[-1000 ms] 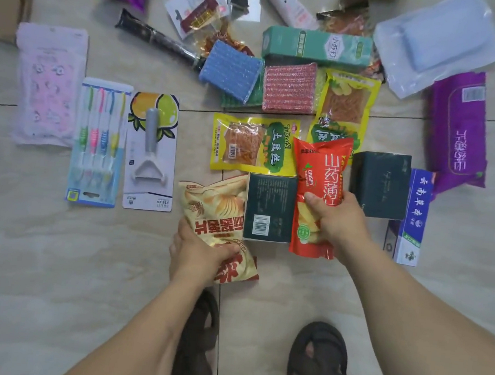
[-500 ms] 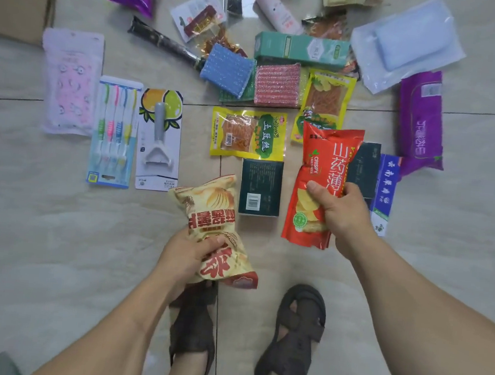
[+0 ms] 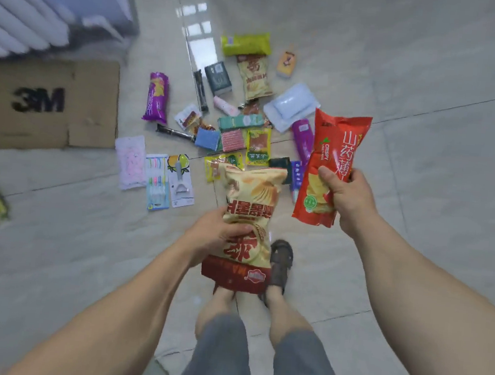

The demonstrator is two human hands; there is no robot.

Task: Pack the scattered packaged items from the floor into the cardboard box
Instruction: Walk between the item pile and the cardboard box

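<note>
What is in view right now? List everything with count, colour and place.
box: 1, brown cardboard, marked 3M, floor far left
beige chip bag: 1, beige and red, held in left hand
red chip bag: 1, red, held in right hand
purple packs: 2, purple, one left of pile, one right
toothbrush pack: 1, blue card, floor left of pile
peeler card: 1, white, beside the toothbrushes
pink pack: 1, pink, nearest the box
green bag: 1, yellow-green, far end
radiator: 1, white, top left
left hand: grips beige bag
right hand: grips red bag
</note>
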